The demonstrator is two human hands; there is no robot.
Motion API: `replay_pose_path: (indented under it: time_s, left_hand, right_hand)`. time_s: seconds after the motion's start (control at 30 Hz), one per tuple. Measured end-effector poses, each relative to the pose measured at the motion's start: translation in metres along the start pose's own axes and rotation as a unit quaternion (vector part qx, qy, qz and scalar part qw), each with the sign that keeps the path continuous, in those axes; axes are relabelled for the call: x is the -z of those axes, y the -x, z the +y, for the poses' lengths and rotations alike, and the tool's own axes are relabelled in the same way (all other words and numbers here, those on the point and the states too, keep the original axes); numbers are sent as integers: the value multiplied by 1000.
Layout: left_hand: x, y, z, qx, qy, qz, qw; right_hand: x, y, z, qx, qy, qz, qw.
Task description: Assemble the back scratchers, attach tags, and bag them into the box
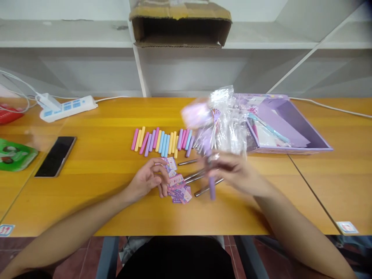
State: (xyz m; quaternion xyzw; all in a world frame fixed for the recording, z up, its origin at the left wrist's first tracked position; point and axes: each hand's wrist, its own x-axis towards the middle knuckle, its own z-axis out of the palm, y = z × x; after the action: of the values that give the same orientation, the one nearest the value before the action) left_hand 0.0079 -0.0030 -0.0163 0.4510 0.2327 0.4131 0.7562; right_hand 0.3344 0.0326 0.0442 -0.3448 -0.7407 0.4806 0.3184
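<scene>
My right hand (236,172) is closed round a purple pen (212,185) that carries a pale pink topper, and it is smeared by motion above the table. My left hand (147,178) rests on the wooden table (95,201) with its fingers curled, touching a small pile of pink and purple cards (178,186). Several thin metal pen refills (193,176) lie between the two hands. Behind them a row of pastel pen barrels (162,142) in pink, yellow, blue and purple lies side by side. Clear plastic wrappers (226,124) are heaped to the right of the row.
An open purple box (293,128) with pens inside sits at the back right. A black phone (55,155), a white power strip (68,108) and a green packet (14,155) lie on the left. A cardboard box (180,25) stands on the white shelf behind.
</scene>
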Motion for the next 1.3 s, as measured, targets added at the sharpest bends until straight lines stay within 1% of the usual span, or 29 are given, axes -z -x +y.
replay_pose_path:
  time_s: [0.03,0.07,0.1,0.13,0.17,0.2,0.23,0.27,0.3,0.33,0.37,0.4,0.43,0.57,0.6,0.7,0.73,0.77,0.8,0.87,0.9,0.93,1.0,1.07,1.1,1.17,1.23,1.3]
  left_hand:
    - [2,0,-1,4,2,-9,1000]
    - [3,-1,-3,10,3,-14,1000]
    - [5,0,-4,15,5,-19,1000]
    - [6,0,-6,20,6,-22,1000]
    - [7,0,-7,26,6,-24,999]
    - [8,1,-8,32,5,-26,999]
    - [9,1,-9,39,4,-28,999]
    - [10,1,-9,45,2,-30,999]
    - [10,1,-10,50,1,-30,998]
    - [10,2,-10,53,1,-30,998]
    - [10,2,-10,55,1,-31,998]
    - [11,2,-10,56,3,-33,998]
    - [11,2,-10,56,6,-37,998]
    - [12,1,-9,60,8,-49,997]
    - [12,1,-9,61,6,-48,997]
    - [12,0,-5,66,-7,-39,997]
    - [13,0,-3,66,-17,-33,997]
    - [14,0,1,62,-33,-23,997]
    - [16,0,5,53,-59,-5,997]
    - [24,-2,16,12,-140,65,988]
    - [29,-3,22,-19,-192,114,975]
    - [35,-5,28,-51,-246,167,953]
    - [49,-10,40,-107,-348,263,893]
    - [64,-16,50,-129,-425,325,835]
    - [70,-18,54,-126,-454,343,813]
    - [81,-22,61,-108,-503,360,778]
    - [90,-24,65,-84,-549,366,746]
    - [98,-26,66,-60,-592,371,713]
  right_hand:
    - [24,-2,2,2,29,118,993]
    - [50,-4,7,18,63,254,965]
    - [75,-6,13,47,101,392,913]
    - [100,-8,21,70,144,506,848]
    - [122,-9,30,62,191,574,794]
    - [142,-9,41,24,233,602,764]
    - [157,-9,51,-40,265,611,745]
    - [169,-8,61,-126,298,583,745]
    - [176,-6,70,-208,329,529,754]
    - [180,-5,77,-274,353,470,761]
    - [181,-3,83,-318,370,417,767]
    - [180,-1,87,-339,381,380,772]
    - [178,1,89,-347,385,363,774]
    - [170,8,87,-382,336,348,788]
    - [170,9,87,-383,319,354,791]
    - [174,13,93,-339,289,433,784]
    - [176,13,97,-327,288,448,781]
    - [178,13,101,-327,296,444,780]
    - [180,12,105,-335,315,424,781]
    - [183,10,111,-351,369,369,777]
    - [185,8,113,-355,397,351,770]
    - [187,6,114,-365,413,338,762]
    - [190,3,112,-402,410,312,757]
    - [192,2,107,-442,385,279,760]
    - [192,3,105,-450,375,274,763]
    - [189,4,99,-429,376,298,766]
    - [185,4,95,-398,381,330,767]
    - [180,4,94,-390,367,330,778]
